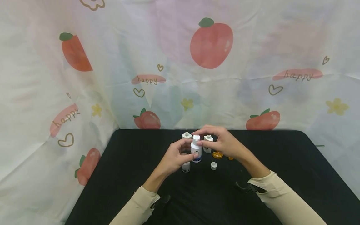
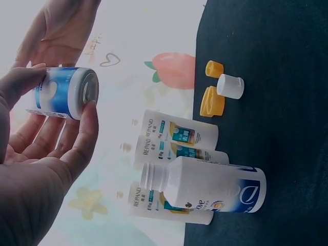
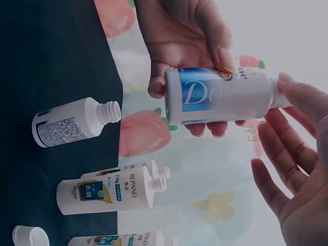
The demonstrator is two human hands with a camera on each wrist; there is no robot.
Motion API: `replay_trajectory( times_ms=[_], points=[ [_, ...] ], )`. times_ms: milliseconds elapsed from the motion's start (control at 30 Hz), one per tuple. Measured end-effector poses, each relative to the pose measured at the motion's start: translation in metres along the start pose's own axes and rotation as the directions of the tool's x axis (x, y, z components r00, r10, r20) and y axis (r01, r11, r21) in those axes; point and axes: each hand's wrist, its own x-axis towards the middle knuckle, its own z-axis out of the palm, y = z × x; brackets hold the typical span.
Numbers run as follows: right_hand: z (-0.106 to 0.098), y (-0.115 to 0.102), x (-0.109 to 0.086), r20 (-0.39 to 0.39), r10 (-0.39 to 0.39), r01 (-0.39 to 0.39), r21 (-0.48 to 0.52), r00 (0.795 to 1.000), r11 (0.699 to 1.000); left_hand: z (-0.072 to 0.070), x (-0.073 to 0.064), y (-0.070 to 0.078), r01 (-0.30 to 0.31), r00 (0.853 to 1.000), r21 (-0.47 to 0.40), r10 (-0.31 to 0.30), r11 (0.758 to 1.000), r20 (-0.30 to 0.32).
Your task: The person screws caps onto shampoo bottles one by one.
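My left hand (image 1: 175, 157) grips a small white-and-blue Dove bottle (image 3: 220, 96) round its body, raised above the table. The thumb and fingers of my right hand (image 1: 223, 142) pinch the white cap (image 1: 196, 137) at the bottle's neck. In the left wrist view the held bottle (image 2: 59, 92) has its base turned toward the camera. A second Dove bottle (image 2: 218, 187) stands uncapped on the table, its threaded neck bare. Behind it are several white Repand bottles (image 3: 110, 189) without caps; in the head view the hands partly cover them.
On the black table (image 1: 270, 153), a loose white cap (image 1: 213, 166) lies in front of the bottles. Two orange caps, a wide one (image 1: 217, 155) and a smaller one (image 2: 214, 69), lie to the right. A fruit-patterned curtain (image 1: 174, 47) hangs behind the table.
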Motion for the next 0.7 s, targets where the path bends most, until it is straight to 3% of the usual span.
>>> replay_trajectory(
  times_ms=[700],
  points=[
    [-0.0007,0.0006,-0.0019,0.001,0.044,-0.044,-0.017,0.999,0.999,-0.0007,0.0017,0.0,-0.006,1.0,-0.002,0.006,1.0,-0.015]
  ],
)
